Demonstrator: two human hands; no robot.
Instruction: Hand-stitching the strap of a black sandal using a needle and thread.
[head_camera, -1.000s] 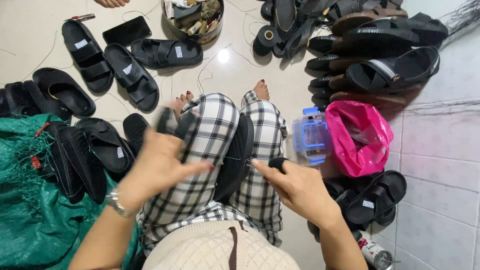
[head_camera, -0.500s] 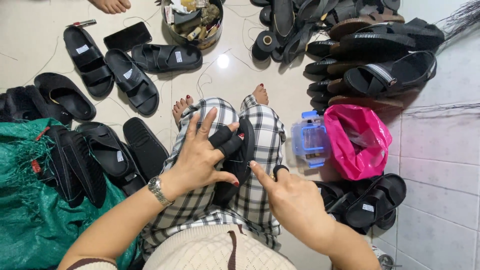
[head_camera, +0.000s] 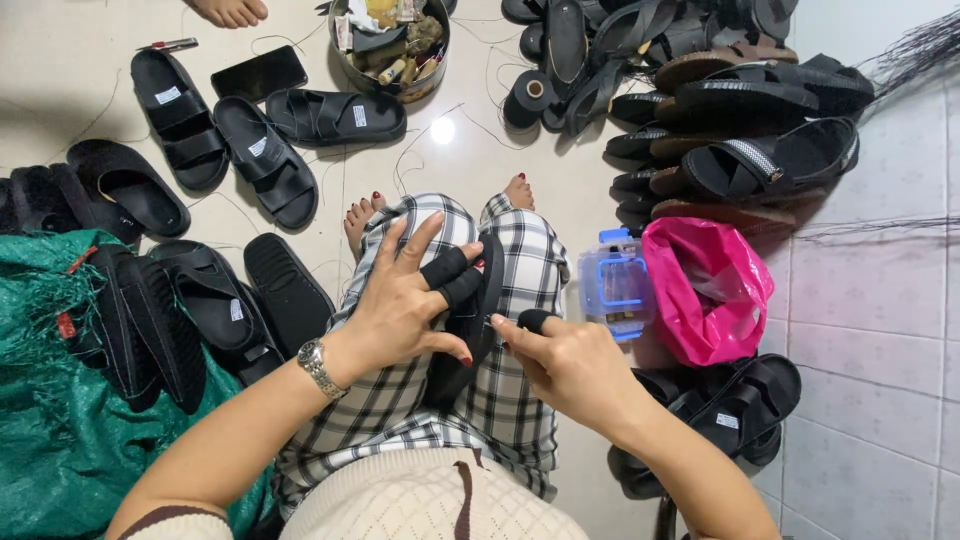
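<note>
A: While the left hand spreads over the black sandal on the lap, fingers splayed and thumb hooked beneath the edge, you can see it is pressing the shoe against the checked trousers, more a flat hold than a closed fist.

B: And the right hand?

A: Just beside that grip, fingers pinched closed with a dark cap on the forefinger. Whether a needle or thread sits in the pinch, I cannot tell; it is too small.

B: Two of the left fingers wear dark sleeves as well. How far along does it look?

A: Judging by the piles, well in the middle. Beyond the hands, a big stack of sandals lies off to the right, more loose ones to the left, and several on the green net sack near the left elbow.

B: Anything close to the grip?

A: A clear blue box and a pink bag just to the right; a tin of odds and ends further out.
</note>
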